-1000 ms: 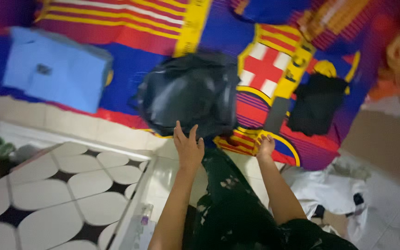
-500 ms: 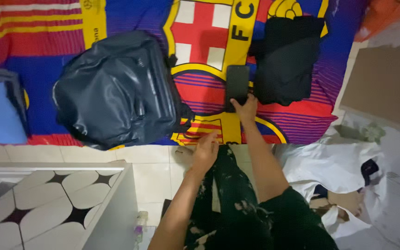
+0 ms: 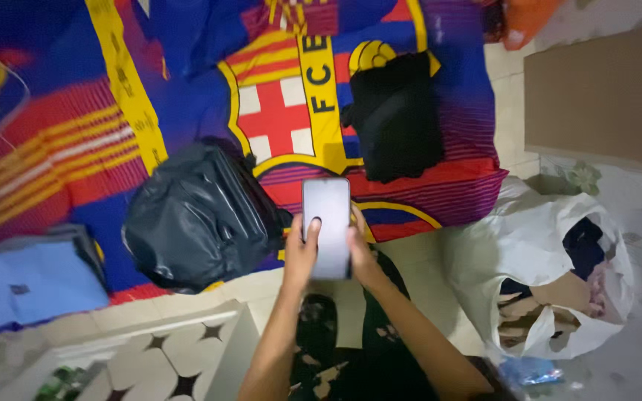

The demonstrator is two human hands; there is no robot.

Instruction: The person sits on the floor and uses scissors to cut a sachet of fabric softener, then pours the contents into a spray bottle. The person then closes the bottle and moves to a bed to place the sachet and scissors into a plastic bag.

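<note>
Phone point(image 3: 327, 223) held upright above blanket point(image 3: 440, 186) edge, beside black backpack point(image 3: 202, 215). Left hand point(image 3: 300, 252) and right hand point(image 3: 362, 256) clasp its long edges, fingers curled. Likely light, rigid, slick, breakable; the side-edge hold seems safest.

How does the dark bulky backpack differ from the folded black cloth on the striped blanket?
The dark bulky backpack is puffed up and slightly shiny; the folded black cloth lies flat and matte. The backpack sits at the blanket's near edge, left of the hands, and reaches over onto the tiled floor; the cloth lies farther up, right of the crest. The backpack looks larger. Both rest untouched on the striped blanket.
</note>
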